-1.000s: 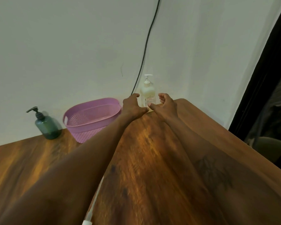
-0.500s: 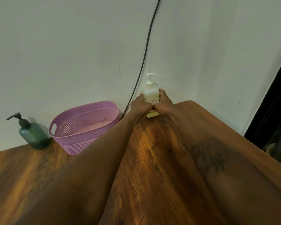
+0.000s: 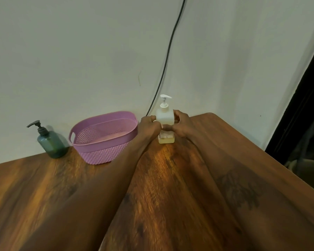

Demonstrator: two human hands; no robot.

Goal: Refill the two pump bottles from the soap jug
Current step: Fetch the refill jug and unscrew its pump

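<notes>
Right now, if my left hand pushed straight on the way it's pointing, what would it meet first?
The white pump bottle: your left hand grips its side, so it would push the bottle at once. Behind the bottle is the wall, seemingly close, though depth is unclear.

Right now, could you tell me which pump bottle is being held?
The white bottle, gripped by the left hand and right hand; the green bottle stands untouched beside the purple basket.
</notes>
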